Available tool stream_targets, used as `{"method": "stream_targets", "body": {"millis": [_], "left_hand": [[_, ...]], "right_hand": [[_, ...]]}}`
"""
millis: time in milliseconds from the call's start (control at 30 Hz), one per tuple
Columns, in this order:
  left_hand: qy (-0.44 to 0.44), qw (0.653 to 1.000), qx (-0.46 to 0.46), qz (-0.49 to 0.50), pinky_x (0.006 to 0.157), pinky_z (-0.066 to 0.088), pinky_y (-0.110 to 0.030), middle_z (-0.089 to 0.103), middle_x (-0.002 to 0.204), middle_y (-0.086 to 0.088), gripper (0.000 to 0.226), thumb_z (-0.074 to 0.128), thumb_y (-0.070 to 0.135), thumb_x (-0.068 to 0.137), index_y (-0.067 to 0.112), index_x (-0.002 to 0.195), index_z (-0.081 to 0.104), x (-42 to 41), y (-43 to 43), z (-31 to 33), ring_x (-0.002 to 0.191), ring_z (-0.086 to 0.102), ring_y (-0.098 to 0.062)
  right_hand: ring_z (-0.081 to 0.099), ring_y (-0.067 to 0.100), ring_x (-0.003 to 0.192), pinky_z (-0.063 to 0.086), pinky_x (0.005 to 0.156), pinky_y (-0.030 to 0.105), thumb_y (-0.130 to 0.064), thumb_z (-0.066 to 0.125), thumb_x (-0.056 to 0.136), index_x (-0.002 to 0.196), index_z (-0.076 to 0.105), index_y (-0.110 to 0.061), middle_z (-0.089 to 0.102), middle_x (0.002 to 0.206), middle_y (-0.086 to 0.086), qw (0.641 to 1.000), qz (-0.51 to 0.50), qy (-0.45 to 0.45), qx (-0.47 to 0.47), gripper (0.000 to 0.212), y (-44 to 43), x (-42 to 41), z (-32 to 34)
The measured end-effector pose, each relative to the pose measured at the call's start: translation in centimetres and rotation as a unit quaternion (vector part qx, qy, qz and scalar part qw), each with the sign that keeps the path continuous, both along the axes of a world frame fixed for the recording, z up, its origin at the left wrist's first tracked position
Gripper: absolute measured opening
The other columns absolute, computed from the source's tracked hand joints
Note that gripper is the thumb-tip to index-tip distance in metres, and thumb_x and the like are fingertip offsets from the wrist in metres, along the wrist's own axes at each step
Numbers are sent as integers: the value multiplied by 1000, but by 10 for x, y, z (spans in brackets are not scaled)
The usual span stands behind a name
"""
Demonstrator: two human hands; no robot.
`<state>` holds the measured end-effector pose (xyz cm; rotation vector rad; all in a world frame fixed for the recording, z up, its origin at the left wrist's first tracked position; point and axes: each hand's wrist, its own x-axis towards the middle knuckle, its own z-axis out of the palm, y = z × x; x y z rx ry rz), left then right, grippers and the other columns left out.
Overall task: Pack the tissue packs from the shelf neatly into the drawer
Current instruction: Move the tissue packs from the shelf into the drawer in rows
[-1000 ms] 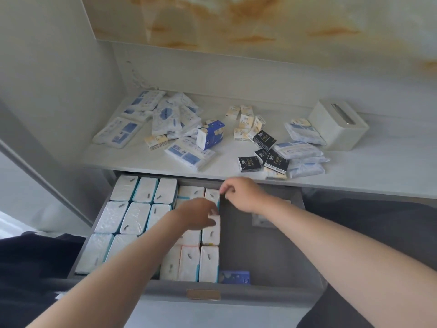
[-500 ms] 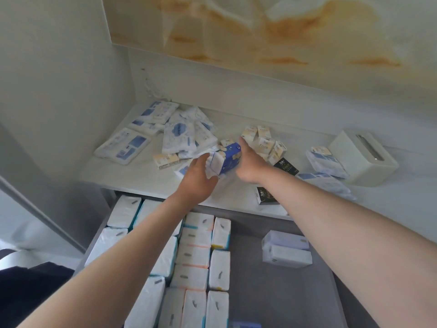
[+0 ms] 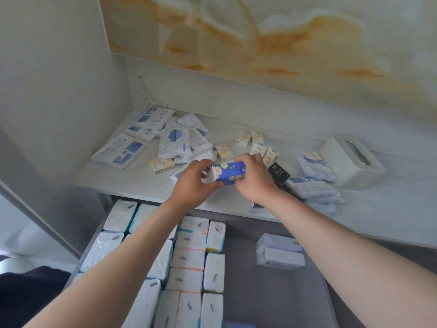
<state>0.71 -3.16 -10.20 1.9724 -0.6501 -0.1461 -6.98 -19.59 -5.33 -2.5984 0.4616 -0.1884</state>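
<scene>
Gripping a small blue flowered tissue pack (image 3: 230, 172) in both hands, over the front edge of the white shelf (image 3: 132, 183).

Nearest, at 6 o'clock: open grey drawer (image 3: 272, 292), tidy rows of white wrapped tissue packs (image 3: 189, 259) at 7, a touching pair of white packs (image 3: 280, 252) apart at 4. Centre: left hand (image 3: 192, 185) clasping the blue pack's white end, right hand (image 3: 254, 181) curled over the other end. Beyond, at 11: loose blue-and-white flat packs (image 3: 175, 143); at 12: small cream packs (image 3: 257, 147); at 2: white rectangular tissue box (image 3: 352, 159).

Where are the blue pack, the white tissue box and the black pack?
blue pack (image 3: 230, 172), head view, blue top face.
white tissue box (image 3: 340, 166), head view, side wall.
black pack (image 3: 279, 172), head view, printed face.
</scene>
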Motion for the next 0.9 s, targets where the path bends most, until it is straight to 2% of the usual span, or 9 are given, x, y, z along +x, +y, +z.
{"method": "stream_targets", "body": {"millis": [100,200,300,367,433,533,700,800,900], "left_hand": [[11,999,-13,-36,75,46,-14,59,110,8,46,81,34,76,25,117,62,-22,5,4,94,57,0],[45,997,-22,-52,83,50,-21,61,109,8,40,79,31,79,25,116,62,-50,9,6,95,59,-2],[95,991,-5,-94,80,52,-21,65,105,9,36,77,35,80,29,112,62,-78,16,2,93,63,-7],[102,986,39,-125,76,49,-15,66,100,11,35,79,35,79,28,108,62,-97,20,-5,88,63,-4],[74,979,114,-153,77,48,-17,64,98,12,37,79,35,76,28,109,62,-114,23,-13,90,61,-5],[47,946,227,-228,84,46,-19,62,103,11,46,76,33,77,28,120,60,-133,29,-24,99,60,-10],[-23,860,396,-322,100,39,-29,59,129,10,50,65,52,84,30,128,58,-159,34,-46,122,47,-14],[-87,822,440,-351,105,35,-39,59,128,9,48,54,62,85,32,122,62,-169,35,-62,124,40,-17],[-147,814,424,-370,107,31,-40,60,124,12,43,51,62,88,33,118,64,-174,36,-71,123,39,-17]], "right_hand": [[53,20,102,46,83,31,-9,61,82,121,51,-22,51,117,-1,999,-12,14,37,42,5,-32,8],[57,13,94,44,73,25,-15,60,81,121,54,-32,59,112,-8,995,3,55,84,44,6,-64,14],[60,11,98,45,78,22,-22,61,78,125,57,-37,60,114,-10,986,38,126,104,50,3,-94,12],[62,10,88,45,71,23,-25,63,74,110,61,-39,64,100,-11,977,52,178,104,39,2,-114,2],[59,11,73,43,63,25,-25,67,73,93,61,-34,65,85,-10,967,68,222,103,23,2,-135,-14],[55,11,72,44,63,27,-29,73,73,95,60,-30,62,88,-10,948,86,294,81,25,8,-159,-38],[62,23,95,49,72,31,-31,77,75,112,61,-22,63,109,1,904,138,405,-5,41,27,-182,-69],[62,25,95,49,73,31,-32,80,73,118,63,-21,64,111,3,889,150,432,-9,50,35,-191,-86],[61,26,102,50,82,33,-38,80,75,129,61,-23,63,119,1,875,166,455,10,58,44,-195,-96]]}}
